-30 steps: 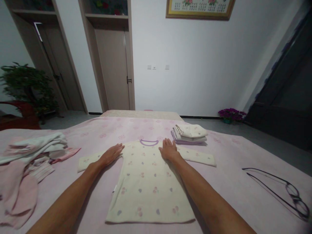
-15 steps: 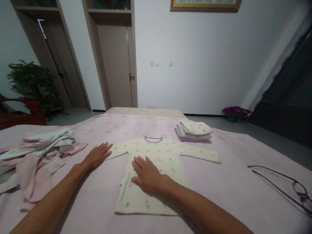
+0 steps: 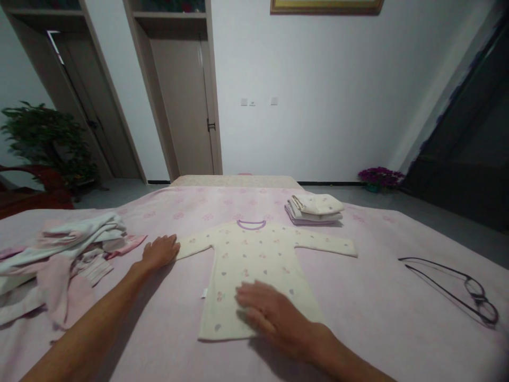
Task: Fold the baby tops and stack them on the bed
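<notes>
A cream long-sleeved child's shirt [image 3: 254, 260] with a lilac neckline and small printed motifs lies spread flat, neck away from me. My left hand [image 3: 161, 251] rests at the cuff of its left sleeve, fingers together and slightly bent, covering the cuff's end. Over the lower front of the shirt is my right hand [image 3: 274, 313], a little blurred, with fingers stretched out and nothing held. It hides part of the hem; whether the palm touches the cloth I cannot tell.
A heap of loose clothes [image 3: 75, 260] lies at the left. Several folded garments [image 3: 314, 209] are stacked beyond the right sleeve. Black-framed glasses [image 3: 457, 286] rest at the right on the pink patterned cover [image 3: 377, 297].
My right hand has moved from the shirt's middle towards its hem and to the right. My left hand stays at the cuff, its fingers more bent. The view has shifted slightly.
</notes>
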`<state>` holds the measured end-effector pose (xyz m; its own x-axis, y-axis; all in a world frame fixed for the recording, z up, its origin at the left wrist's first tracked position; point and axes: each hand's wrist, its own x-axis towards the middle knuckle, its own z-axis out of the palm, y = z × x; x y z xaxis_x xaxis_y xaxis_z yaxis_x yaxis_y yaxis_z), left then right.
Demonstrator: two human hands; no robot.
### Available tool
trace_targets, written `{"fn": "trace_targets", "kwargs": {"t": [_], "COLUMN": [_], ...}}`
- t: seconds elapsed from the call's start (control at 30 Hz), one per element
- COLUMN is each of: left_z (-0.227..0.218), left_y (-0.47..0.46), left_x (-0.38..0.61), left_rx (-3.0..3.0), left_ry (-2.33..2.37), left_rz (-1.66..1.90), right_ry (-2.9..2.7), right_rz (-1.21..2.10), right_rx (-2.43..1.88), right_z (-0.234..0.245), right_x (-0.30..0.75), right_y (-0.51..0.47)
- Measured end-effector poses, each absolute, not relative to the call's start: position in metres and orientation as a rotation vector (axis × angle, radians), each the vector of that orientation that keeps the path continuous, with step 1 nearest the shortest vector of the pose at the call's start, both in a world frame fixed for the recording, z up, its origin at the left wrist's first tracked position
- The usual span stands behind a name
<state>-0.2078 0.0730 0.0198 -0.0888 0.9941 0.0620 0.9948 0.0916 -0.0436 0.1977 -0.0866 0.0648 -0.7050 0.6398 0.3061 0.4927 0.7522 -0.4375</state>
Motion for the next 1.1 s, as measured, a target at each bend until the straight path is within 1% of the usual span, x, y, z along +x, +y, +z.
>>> {"fn": "trace_targets", "kwargs": {"t": [0.07,0.17,0.23,0.3,0.6,1.1], "left_z": [0.020,0.016,0.012,0.008,-0.005,-0.007], "left_y": [0.067,0.053,0.045,0.038,0.026,0.022], "left_x": [-0.201,-0.192,-0.190,-0.190,-0.191,-0.193], "left_rx": [-2.042,-2.037,-2.065,-2.095,-2.042,-2.114], "left_ry": [-2.197,-2.048,-1.979,-1.961,-2.087,-2.017], "left_rz": [-0.055,-0.146,-0.191,-0.195,-0.192,-0.303], "right_ry": [-2.318,-2.106,-2.051,-2.050,-2.084,-1.932], "right_rz": [0.181,-0.046,-0.080,-0.075,-0.087,-0.322], "right_rx": [-1.115,-1.414,-1.571,-1.627,-1.592,-1.481], "right_z": [0.048,0.022,0.010,0.004,0.003,-0.004], "right_x": [0.231,0.282,0.307,0.321,0.339,0.350], "right_y": [-0.069,-0.044,-0.033,-0.026,-0.012,0.000]}}
